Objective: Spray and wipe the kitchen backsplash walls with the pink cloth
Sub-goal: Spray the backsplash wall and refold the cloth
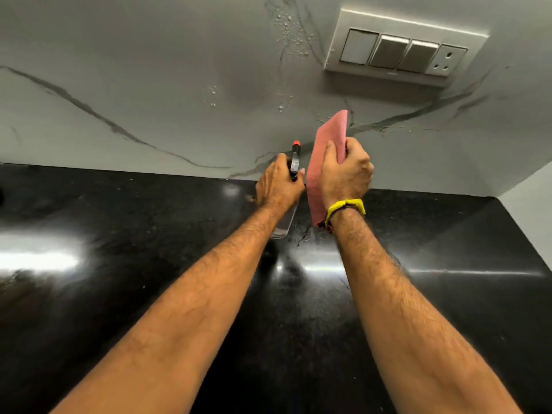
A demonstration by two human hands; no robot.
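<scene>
The grey marble-veined backsplash wall [179, 85] fills the upper half of the head view, with spray droplets [288, 34] beading near its top centre. My left hand [277, 186] grips a clear spray bottle [295, 158] with a black head and red nozzle tip, pointed at the wall. Just to its right, my right hand [343, 171] holds the folded pink cloth [328, 135] upright, its top edge close to the wall. A yellow band circles my right wrist.
A white switch plate [400, 52] with three switches and a socket sits on the wall at upper right. The glossy black countertop [149, 234] spreads below. A side wall [534, 210] closes the corner at the right.
</scene>
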